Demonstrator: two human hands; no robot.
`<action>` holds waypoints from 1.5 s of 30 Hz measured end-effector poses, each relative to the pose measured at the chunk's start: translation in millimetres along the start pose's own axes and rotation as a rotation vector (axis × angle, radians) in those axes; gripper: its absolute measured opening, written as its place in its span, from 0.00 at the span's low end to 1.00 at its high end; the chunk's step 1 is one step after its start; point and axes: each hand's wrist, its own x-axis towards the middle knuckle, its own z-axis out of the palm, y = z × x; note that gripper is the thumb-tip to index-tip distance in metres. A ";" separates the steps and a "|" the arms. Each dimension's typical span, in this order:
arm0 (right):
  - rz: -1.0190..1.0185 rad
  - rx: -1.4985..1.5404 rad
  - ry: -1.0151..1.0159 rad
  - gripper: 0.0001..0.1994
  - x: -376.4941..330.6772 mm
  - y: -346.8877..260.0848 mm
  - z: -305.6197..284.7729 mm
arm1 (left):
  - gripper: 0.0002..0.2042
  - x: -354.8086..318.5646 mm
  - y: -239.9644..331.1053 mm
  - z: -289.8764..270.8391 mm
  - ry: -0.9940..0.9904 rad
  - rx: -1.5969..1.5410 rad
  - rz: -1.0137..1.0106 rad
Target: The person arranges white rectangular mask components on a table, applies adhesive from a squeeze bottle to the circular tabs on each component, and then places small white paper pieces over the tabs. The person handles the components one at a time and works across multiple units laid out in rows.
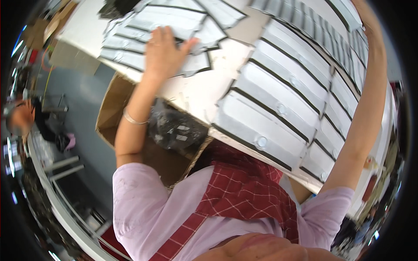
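My left hand [163, 52] lies with fingers stretched and thumb spread on a loose pile of flat white-and-grey pieces [174, 19] with black edges. To the right, similar pieces [278, 106] overlap in rows on the white table [196, 98], each with a black strip and some showing a small round clear disc. My right arm reaches far along the right side. My right hand [365, 15] is at the top rim beside a white panel with a black edge [342, 13]; its fingers are mostly cut off, so its grip is unclear.
An open cardboard box [106, 106] with black plastic wrapping [174, 128] inside stands against the near table edge, under my left arm. A dark bundle [117, 8] lies at the far left of the table. Another person [26, 117] is at the far left, beyond grey floor.
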 end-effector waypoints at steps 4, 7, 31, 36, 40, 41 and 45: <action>0.176 -0.096 -0.335 0.05 0.6 63.3 -83.3 | 0.29 66.5 -35.2 -25.2 0.165 -0.075 0.178; 0.241 -0.025 -0.452 0.05 -4.0 110.7 -81.6 | 0.27 119.0 -79.4 -25.4 -0.003 -0.288 0.423; -0.052 -0.351 -0.679 0.23 3.2 166.4 13.0 | 0.06 87.0 -91.9 -85.3 0.482 -0.349 0.243; -0.402 -0.140 -0.412 0.27 -35.1 33.3 25.1 | 0.05 99.1 -6.6 -144.5 0.663 -0.181 0.577; -0.459 0.008 -0.463 0.12 -47.4 -0.7 31.6 | 0.10 103.6 68.0 -151.9 0.669 -0.449 0.754; -0.353 0.138 -0.670 0.10 -34.9 1.3 21.9 | 0.12 100.9 86.6 -154.4 0.641 -0.503 0.736; -0.149 0.125 -0.421 0.12 -47.1 23.6 -40.4 | 0.18 113.7 110.1 -147.3 0.192 -0.718 0.575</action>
